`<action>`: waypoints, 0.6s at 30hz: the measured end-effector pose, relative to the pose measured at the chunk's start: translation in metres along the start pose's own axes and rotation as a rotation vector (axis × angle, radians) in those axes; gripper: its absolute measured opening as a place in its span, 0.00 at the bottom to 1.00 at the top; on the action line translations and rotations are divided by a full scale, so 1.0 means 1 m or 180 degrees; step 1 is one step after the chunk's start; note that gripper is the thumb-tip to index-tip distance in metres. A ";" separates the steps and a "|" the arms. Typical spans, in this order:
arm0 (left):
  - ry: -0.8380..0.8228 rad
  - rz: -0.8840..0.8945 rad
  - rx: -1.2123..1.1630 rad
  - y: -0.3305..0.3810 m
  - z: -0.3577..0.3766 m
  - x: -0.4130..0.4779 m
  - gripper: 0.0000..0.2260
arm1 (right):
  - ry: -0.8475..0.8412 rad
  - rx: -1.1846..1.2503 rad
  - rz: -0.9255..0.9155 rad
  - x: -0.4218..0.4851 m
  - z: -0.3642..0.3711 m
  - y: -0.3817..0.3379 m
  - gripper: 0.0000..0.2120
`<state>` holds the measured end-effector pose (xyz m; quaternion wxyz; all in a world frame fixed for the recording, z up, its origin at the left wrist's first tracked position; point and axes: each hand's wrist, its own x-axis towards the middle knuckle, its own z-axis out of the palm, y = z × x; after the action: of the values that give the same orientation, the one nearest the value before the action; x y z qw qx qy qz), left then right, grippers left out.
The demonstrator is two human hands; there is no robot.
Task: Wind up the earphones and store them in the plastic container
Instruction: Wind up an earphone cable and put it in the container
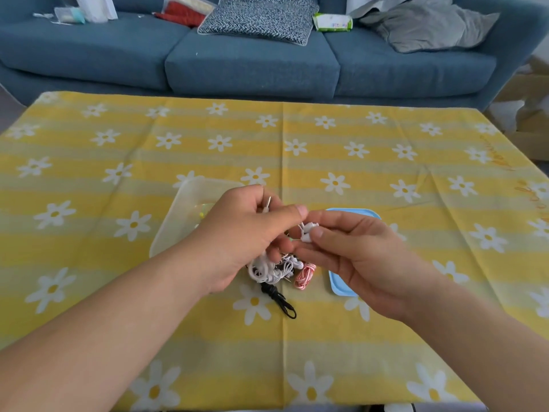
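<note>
My bench cloth [297, 337]: yellow bands, pale and deeper, scattered with white daisies, yellow at the centres. Earphones [267, 270]: white. Striped cord [304, 275]: red and white. Black cord [279, 301]: plain black. Container [178, 221]: clear, slightly frosted. Lid [341, 288]: light blue. Sofa [252, 66]: slate blue. Herringbone cushion [258, 16]: black and white. Grey cushion [427, 25]: plain grey.

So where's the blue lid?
In the head view, the blue lid lies flat on the tablecloth right of centre, partly hidden by the right hand, beside the red-and-white cord bundle.

Both hands raised over yellow tablecloth [386, 162]: left hand [237, 236] grips white earphones [267, 270], right hand [353, 254] pinches earbuds [307, 231].
</note>
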<state>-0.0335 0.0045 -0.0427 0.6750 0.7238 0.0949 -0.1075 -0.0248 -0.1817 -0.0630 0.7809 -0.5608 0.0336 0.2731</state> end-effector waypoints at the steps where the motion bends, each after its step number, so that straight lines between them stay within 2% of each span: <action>1: 0.0048 0.0043 0.0294 -0.003 0.000 0.001 0.10 | 0.0050 -0.0174 -0.0085 -0.001 0.000 0.001 0.13; 4: -0.0121 0.0144 0.0666 -0.008 0.001 0.002 0.03 | 0.0273 -0.0380 -0.0306 -0.002 0.001 -0.001 0.13; 8: -0.0388 0.0274 0.0865 -0.013 0.004 0.003 0.09 | 0.0502 -0.0366 -0.0320 -0.003 0.000 -0.004 0.15; 12: -0.0538 0.0479 0.0907 -0.016 0.004 0.005 0.13 | 0.0506 -0.0113 -0.0166 -0.001 -0.001 -0.004 0.12; 15: -0.0451 0.0602 0.0876 -0.015 0.004 0.005 0.09 | 0.0511 0.0045 -0.0095 0.000 -0.002 -0.003 0.11; 18: -0.0263 0.0598 0.0658 -0.014 0.003 0.005 0.02 | 0.0527 -0.0117 -0.0063 0.000 -0.003 -0.001 0.09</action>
<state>-0.0324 0.0024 -0.0575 0.6072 0.7901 -0.0127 -0.0827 -0.0234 -0.1840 -0.0633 0.7677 -0.5959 0.0875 0.2186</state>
